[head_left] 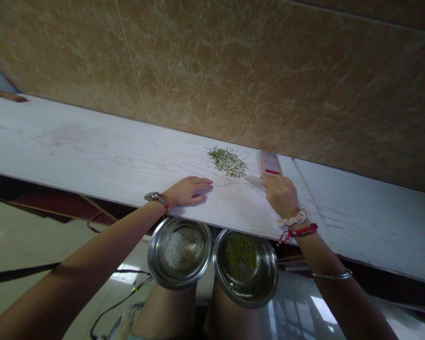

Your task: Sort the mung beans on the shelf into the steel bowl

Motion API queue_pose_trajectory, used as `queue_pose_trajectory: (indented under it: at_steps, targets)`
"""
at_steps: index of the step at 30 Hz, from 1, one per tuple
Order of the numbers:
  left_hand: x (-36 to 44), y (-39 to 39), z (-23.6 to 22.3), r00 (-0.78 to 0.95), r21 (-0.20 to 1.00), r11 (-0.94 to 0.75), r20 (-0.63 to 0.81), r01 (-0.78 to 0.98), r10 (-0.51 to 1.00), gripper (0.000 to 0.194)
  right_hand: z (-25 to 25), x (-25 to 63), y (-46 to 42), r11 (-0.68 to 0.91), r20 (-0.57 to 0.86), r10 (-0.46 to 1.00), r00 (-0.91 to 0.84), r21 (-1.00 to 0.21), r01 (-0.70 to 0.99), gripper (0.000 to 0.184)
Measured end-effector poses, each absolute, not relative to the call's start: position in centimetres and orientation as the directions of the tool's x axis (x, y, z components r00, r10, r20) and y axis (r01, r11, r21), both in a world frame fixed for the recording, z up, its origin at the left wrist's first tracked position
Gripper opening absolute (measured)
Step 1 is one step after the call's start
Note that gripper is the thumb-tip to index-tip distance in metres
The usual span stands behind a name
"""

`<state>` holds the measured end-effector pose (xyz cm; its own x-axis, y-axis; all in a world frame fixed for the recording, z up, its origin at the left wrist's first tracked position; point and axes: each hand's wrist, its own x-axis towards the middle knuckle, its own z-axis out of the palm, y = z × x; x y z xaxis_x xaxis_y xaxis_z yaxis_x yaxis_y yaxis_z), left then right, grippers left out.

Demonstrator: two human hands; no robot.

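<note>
- A long, white, wood-grained surface [92,141] crosses the view, sloping down to the right, with a thin seam [310,193] running across it to the right of the right hand.
- Behind it rises a brown, marbled wall [212,71]; below lies a pale, glossy tiled floor [7,241], with a dark cord [118,302] at lower left.
- A loose patch of small green beans [227,161] lies spread on the surface near the wall, between and beyond the two hands.
- The left hand [187,191] rests palm down near the front edge, its grip apart and holding nothing, the fingertips pointing right, just short of the patch.
- The right hand [281,193] has its grip clamped on a thin, pale, flat piece [254,181], whose tip reaches the patch's near right side.
- A pink-and-white rectangular object with a red bar [270,163] lies just beyond the right hand, close to the wall.
- Two round, shiny metal bowls stand side by side just off the front edge, above the person's legs [173,307]: the left bowl [152,257] holds white grains [179,250], the right bowl [269,278] green beans.
- The widest open stretch for moving lies left of the left hand; the wall bounds the far side.
</note>
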<state>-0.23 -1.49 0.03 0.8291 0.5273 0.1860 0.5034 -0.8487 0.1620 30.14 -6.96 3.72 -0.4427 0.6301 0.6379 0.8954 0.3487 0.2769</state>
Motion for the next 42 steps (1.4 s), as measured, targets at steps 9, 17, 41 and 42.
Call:
queue_pose_trajectory:
  at_steps: [9,17,41,42]
  targets:
    - [-0.2,-1.5,0.1,0.832,0.169,-0.848,0.174,0.502,0.527,0.037,3.3,30.0,-7.1,0.345,0.677,0.582,-0.451,0.296,0.890,0.018]
    - [-0.3,-1.5,0.0,0.833,0.170,-0.851,0.181,0.497,0.522,0.037,3.5,29.7,-7.2,0.376,0.666,0.572,-0.480,0.307,0.874,0.020]
    - [-0.2,-1.4,0.0,0.835,0.161,-0.854,0.183,0.495,0.519,0.036,3.1,28.6,-6.2,0.421,0.656,0.585,-0.477,0.258,0.870,0.019]
    - [-0.3,-1.4,0.0,0.835,0.160,-0.854,0.183,0.495,0.519,0.036,3.1,28.6,-6.2,0.424,0.653,0.590,-0.474,0.249,0.871,0.019]
